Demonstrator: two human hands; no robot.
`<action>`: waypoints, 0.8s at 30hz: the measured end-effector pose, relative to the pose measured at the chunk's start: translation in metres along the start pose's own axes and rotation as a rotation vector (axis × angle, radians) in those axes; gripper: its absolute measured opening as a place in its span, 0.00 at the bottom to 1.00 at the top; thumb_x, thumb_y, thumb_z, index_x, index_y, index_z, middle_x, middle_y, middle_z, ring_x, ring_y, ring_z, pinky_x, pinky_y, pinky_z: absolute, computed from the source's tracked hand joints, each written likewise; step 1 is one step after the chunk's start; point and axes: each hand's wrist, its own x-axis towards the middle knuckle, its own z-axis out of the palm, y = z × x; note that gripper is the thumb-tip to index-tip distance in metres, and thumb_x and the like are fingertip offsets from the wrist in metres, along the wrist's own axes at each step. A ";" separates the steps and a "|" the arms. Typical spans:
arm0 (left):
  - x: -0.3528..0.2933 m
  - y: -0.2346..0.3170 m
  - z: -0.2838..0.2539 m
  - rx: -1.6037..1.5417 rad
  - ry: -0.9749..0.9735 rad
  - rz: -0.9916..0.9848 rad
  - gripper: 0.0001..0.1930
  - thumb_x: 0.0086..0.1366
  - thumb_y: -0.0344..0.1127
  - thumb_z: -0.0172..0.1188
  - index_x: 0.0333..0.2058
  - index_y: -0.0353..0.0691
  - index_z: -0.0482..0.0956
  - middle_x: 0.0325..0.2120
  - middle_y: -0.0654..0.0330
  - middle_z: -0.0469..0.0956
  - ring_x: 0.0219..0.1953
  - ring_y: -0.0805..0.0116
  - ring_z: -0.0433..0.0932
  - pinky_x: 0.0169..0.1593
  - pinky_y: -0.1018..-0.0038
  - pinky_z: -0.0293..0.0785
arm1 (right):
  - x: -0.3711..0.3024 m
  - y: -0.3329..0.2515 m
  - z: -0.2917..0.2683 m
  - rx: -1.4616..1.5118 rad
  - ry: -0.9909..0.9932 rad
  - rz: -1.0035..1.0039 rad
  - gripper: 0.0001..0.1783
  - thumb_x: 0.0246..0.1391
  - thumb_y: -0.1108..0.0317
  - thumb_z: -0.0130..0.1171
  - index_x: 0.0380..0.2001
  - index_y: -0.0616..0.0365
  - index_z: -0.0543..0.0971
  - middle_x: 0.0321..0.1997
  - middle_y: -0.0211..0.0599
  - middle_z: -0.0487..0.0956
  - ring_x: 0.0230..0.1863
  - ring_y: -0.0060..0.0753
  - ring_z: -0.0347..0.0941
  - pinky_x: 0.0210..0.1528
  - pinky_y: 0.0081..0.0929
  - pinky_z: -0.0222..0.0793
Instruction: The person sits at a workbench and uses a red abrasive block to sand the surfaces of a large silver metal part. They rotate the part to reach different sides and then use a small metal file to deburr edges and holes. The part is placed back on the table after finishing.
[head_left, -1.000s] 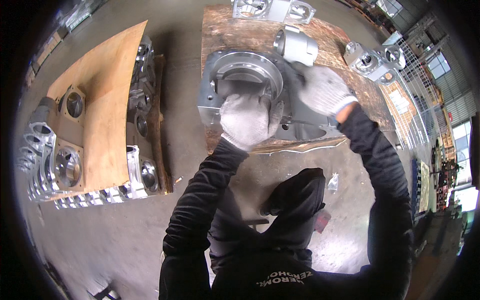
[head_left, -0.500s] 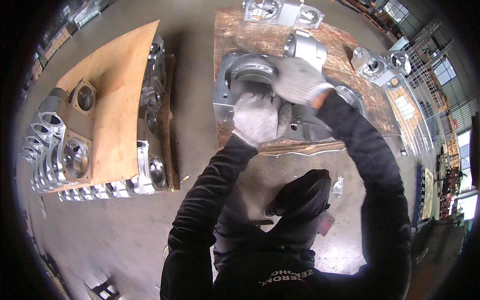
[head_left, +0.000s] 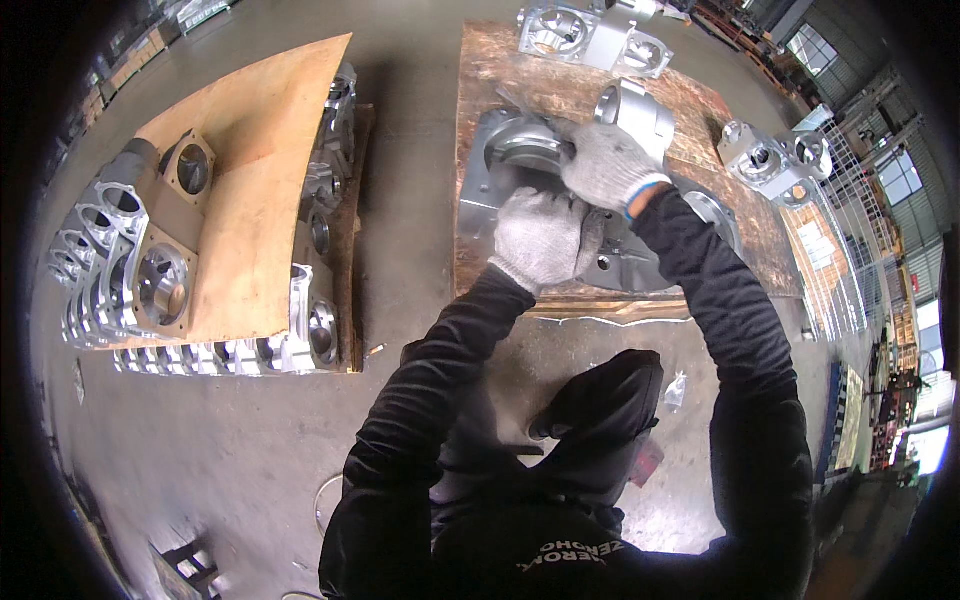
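A large machined metal casting (head_left: 490, 185) with a wide round bore lies at the near edge of a wooden board (head_left: 480, 70). My left hand (head_left: 540, 238), in a light grey knit glove, rests over the near side of the bore with its fingers curled. Against its fingertips sits my right hand (head_left: 612, 165), gloved alike, its fingers closed. A thin, blurred grey strip points out to the far left from beside my right hand; what it is I cannot make out. Both palms are hidden, and the hands cover the casting's middle.
A ring-shaped casting part (head_left: 635, 115) rises just beyond my right hand. Further castings lie at the board's far edge (head_left: 595, 40) and right side (head_left: 775, 160). Leftward, a plywood sheet (head_left: 255, 200) lies over stacked castings, with more castings (head_left: 130, 250) on top.
The whole view has shifted, so the castings and boards appear further right. My right hand, smeared by motion before, now shows more sharply. Both hands stay over the same casting.
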 end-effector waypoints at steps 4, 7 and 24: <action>0.000 0.002 -0.006 0.026 0.026 -0.008 0.16 0.62 0.48 0.59 0.24 0.42 0.81 0.17 0.55 0.77 0.21 0.55 0.78 0.35 0.58 0.75 | -0.013 0.019 -0.017 0.148 0.037 -0.098 0.25 0.59 0.62 0.52 0.57 0.56 0.80 0.42 0.59 0.84 0.45 0.60 0.81 0.51 0.48 0.77; -0.004 0.000 -0.002 0.009 0.046 -0.032 0.16 0.61 0.48 0.60 0.21 0.43 0.80 0.16 0.55 0.77 0.19 0.55 0.77 0.34 0.59 0.75 | -0.030 0.019 -0.029 0.231 0.116 -0.171 0.24 0.60 0.63 0.53 0.58 0.53 0.80 0.41 0.57 0.84 0.45 0.59 0.82 0.50 0.48 0.77; -0.023 -0.009 0.020 -0.145 -0.053 -0.104 0.17 0.59 0.49 0.60 0.30 0.40 0.83 0.23 0.51 0.80 0.29 0.49 0.81 0.41 0.53 0.76 | -0.063 -0.055 -0.090 -0.098 -0.101 -0.388 0.21 0.59 0.66 0.56 0.55 0.48 0.84 0.30 0.47 0.83 0.33 0.50 0.83 0.37 0.45 0.79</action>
